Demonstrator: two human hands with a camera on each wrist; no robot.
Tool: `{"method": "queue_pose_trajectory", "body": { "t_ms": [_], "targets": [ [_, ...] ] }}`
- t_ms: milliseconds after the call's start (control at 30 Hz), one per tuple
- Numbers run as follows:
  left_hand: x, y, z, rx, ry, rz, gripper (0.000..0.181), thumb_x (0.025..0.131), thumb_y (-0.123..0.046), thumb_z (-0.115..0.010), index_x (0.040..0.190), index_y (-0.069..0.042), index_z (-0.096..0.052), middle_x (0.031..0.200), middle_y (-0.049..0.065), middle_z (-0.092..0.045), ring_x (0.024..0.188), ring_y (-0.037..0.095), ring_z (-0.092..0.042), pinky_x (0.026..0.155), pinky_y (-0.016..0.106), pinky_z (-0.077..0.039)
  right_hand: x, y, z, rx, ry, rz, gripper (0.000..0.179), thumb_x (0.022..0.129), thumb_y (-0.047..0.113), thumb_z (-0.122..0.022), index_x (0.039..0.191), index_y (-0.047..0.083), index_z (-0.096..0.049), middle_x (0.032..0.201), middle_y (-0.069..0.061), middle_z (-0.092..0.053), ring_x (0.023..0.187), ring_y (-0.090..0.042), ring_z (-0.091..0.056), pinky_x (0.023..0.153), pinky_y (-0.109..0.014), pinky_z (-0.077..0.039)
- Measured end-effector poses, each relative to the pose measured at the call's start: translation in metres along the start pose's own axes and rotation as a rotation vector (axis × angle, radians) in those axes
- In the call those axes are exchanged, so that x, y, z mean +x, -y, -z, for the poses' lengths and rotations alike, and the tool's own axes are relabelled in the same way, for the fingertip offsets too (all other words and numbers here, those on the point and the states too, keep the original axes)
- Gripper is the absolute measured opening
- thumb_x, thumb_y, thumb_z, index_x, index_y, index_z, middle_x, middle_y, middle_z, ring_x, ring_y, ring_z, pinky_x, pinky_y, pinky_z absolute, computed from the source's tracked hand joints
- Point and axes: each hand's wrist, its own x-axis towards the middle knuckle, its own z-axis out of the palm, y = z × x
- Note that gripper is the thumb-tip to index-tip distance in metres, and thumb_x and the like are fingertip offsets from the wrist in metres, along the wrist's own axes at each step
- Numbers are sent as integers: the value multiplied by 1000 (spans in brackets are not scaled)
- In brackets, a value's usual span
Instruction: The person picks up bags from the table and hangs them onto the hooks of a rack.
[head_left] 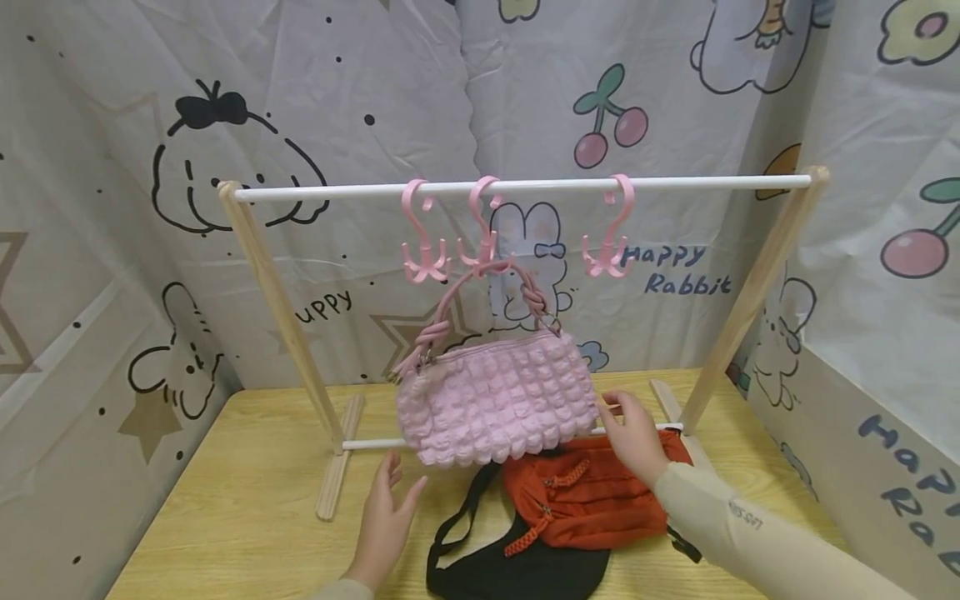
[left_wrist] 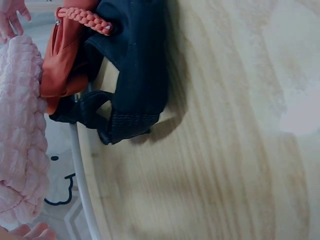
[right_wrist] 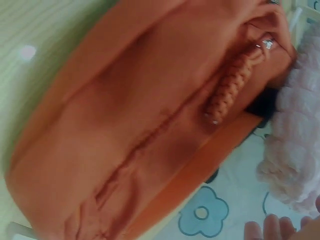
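A pink puffy handbag [head_left: 498, 398] hangs tilted by its knotted handle [head_left: 450, 298] from the middle pink hook [head_left: 483, 218] on the white rail. Below the bag's lower left corner is my left hand [head_left: 384, 518], thumb and fingers spread, holding nothing. My right hand [head_left: 632, 429] is at the bag's right end, its fingertips right at the edge and its fingers loosely bent. In the right wrist view, fingers [right_wrist: 272, 227] show beneath the pale pink bag [right_wrist: 297, 120]. Under my right hand lies an orange and black bag [head_left: 592, 492].
Two more pink hooks [head_left: 425, 237] [head_left: 611, 229] hang from the white rail [head_left: 675, 183]. Wooden legs [head_left: 281, 312] hold the rail at both ends, with a lower white bar [head_left: 371, 444] between them. The wooden table [head_left: 225, 483] is backed by patterned cloth [head_left: 375, 108].
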Motion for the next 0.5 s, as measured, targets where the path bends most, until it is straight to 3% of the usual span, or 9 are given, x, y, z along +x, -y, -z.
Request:
{"method": "queue_pose_trajectory", "body": {
  "t_ms": [167, 367, 500],
  "targets": [
    [-3, 4, -1, 1, 9, 2, 68, 97, -18, -61, 143, 15, -24, 144, 35, -34, 127, 50, -40, 103, 60, -35, -3, -8, -4, -66, 76, -12, 30, 93, 0, -54, 118, -17, -55, 118, -33, -57, 104, -44, -57, 88, -53, -49],
    [-7, 6, -2, -1, 20, 11, 68, 97, -18, -60, 143, 16, -24, 144, 34, -35, 127, 49, -41, 103, 60, -36, -4, -16, -6, -201, 254, 9, 37, 90, -1, -57, 123, -19, -52, 124, -36, -53, 119, -49, -48, 100, -57, -40],
    [-9, 7, -3, 2, 15, 11, 66, 96, -16, -61, 142, 17, -26, 142, 35, -36, 126, 50, -41, 103, 59, -35, -4, -20, -7, -239, 313, 39, 41, 89, -1, -59, 125, -18, -51, 126, -35, -53, 121, -49, -47, 101, -57, -38]
  ]
}}
